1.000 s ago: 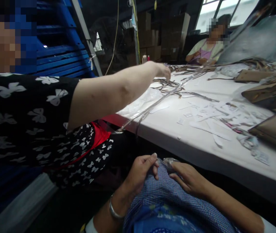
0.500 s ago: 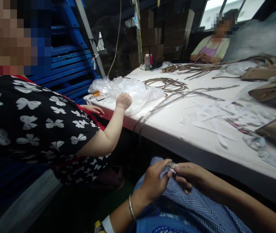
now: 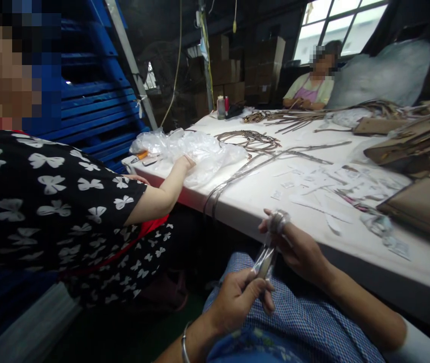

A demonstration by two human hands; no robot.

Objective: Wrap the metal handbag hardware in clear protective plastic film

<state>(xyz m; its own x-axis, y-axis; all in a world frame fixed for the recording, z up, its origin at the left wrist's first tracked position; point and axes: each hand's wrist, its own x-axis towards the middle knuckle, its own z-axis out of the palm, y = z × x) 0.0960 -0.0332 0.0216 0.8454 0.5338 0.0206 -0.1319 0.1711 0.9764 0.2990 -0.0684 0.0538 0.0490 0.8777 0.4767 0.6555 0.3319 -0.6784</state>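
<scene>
Over my lap, my left hand [image 3: 237, 298] is closed on a narrow tan-grey strip [image 3: 264, 268] with clear film around it. What the strip belongs to is hidden in the fingers. My right hand [image 3: 302, 249] holds a small roll of clear film [image 3: 278, 221], fingers curled round it, higher up by the table edge. Between the two hands a length of clear film [image 3: 268, 252] is stretched taut.
The white table [image 3: 245, 194] bears coiled brown straps [image 3: 251, 141], clear plastic bags [image 3: 200, 151], scattered paper tags [image 3: 313, 189] and tan handbags [image 3: 423, 196]. A co-worker in a butterfly-print top [image 3: 56, 201] stands close on the left, one arm over the table. Another person [image 3: 309, 91] sits at the far side.
My hands were together and have moved apart, the right one up and the left one down, with film now stretched between them. The nearby co-worker's hand has lowered onto the plastic bags.
</scene>
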